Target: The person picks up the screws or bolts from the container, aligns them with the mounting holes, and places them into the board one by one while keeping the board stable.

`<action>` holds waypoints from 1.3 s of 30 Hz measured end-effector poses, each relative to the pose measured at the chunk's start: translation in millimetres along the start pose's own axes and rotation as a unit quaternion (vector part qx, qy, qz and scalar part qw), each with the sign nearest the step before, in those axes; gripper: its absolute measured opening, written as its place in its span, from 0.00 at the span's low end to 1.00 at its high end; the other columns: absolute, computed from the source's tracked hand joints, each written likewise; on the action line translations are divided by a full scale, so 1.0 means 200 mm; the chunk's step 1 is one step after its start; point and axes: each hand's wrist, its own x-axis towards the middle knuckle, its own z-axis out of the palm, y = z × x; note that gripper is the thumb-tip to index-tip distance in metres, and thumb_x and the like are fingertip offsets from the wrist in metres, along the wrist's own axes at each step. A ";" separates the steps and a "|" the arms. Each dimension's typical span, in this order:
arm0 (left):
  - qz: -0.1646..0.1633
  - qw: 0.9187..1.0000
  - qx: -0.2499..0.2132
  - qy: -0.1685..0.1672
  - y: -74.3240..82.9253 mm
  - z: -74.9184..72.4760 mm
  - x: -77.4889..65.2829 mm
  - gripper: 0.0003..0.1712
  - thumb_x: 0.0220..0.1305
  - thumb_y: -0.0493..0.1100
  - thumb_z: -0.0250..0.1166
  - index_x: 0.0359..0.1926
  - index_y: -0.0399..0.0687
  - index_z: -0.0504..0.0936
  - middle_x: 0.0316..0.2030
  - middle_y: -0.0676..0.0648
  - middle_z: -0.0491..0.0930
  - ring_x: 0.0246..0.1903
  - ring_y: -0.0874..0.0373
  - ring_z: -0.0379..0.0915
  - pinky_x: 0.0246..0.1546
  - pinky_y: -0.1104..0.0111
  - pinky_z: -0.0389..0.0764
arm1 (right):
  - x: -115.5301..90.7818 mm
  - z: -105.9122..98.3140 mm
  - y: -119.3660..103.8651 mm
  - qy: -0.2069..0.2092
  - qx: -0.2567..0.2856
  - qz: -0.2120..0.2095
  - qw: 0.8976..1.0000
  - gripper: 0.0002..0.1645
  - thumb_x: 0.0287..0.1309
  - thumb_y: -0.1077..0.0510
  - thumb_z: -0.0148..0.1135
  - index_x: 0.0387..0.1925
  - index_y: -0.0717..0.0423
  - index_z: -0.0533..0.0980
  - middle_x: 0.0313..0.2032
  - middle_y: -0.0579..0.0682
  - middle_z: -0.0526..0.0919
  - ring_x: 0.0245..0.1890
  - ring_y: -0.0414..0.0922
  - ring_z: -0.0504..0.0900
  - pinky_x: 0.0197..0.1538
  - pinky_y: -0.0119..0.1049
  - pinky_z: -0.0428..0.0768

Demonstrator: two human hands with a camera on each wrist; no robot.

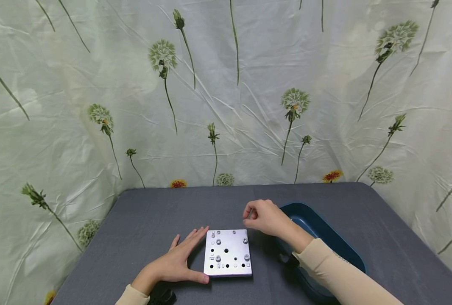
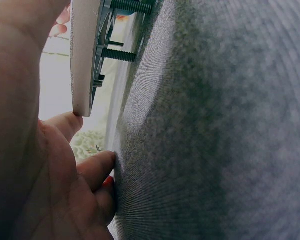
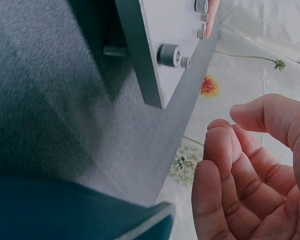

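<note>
A square silver metal plate point(image 1: 231, 248) with holes and several socket-head screws point(image 1: 218, 242) lies level on the table in the head view. Threaded screw ends point(image 2: 119, 54) stick out below it toward the cloth, as the left wrist view shows. My left hand point(image 1: 178, 258) is spread along the plate's left side, thumb at the near corner and index fingertip at the far one, fingers fairly straight. Beyond the plate's far right corner, my right hand point(image 1: 266, 218) hovers with loosely bent fingers. Its thumb point(image 3: 247, 116) sits close to the fingertips, and nothing shows between them.
A dark blue tray point(image 1: 334, 237) stands on the right, partly covered by my right forearm. Grey cloth covers the table point(image 1: 180, 207). Behind it hangs a pale curtain point(image 1: 226, 106) printed with dandelions.
</note>
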 end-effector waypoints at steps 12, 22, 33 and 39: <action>0.000 1.000 0.001 0.002 0.00 0.00 0.00 0.75 0.48 0.68 0.84 0.88 0.59 0.49 0.87 0.45 0.48 0.86 0.35 0.41 0.72 0.20 0.28 | -0.03 -0.05 0.08 0.010 0.003 0.018 1.000 0.03 0.65 0.60 0.73 0.35 0.51 0.84 0.23 0.43 0.80 0.20 0.39 0.76 0.27 0.34 0.75; 0.007 1.000 0.002 0.001 0.00 0.00 -0.01 0.75 0.49 0.68 0.84 0.88 0.58 0.49 0.87 0.45 0.48 0.86 0.35 0.41 0.72 0.19 0.29 | -0.06 -0.10 0.13 0.011 0.013 0.036 0.999 0.03 0.67 0.61 0.72 0.36 0.53 0.84 0.21 0.44 0.80 0.19 0.40 0.78 0.27 0.35 0.78; 0.006 1.000 -0.001 -0.001 0.00 0.00 -0.01 0.74 0.50 0.67 0.84 0.88 0.58 0.49 0.87 0.44 0.48 0.86 0.34 0.40 0.71 0.19 0.28 | -0.09 -0.14 0.22 0.027 0.001 0.033 0.999 0.03 0.66 0.60 0.73 0.36 0.53 0.84 0.21 0.43 0.82 0.21 0.41 0.81 0.28 0.35 0.78; 0.006 1.000 -0.003 -0.002 0.01 0.00 0.00 0.75 0.50 0.67 0.84 0.88 0.57 0.49 0.87 0.44 0.48 0.86 0.34 0.40 0.72 0.19 0.28 | -0.11 -0.15 0.27 0.029 -0.004 0.039 0.999 0.03 0.66 0.60 0.72 0.36 0.53 0.84 0.22 0.43 0.82 0.20 0.38 0.78 0.28 0.34 0.78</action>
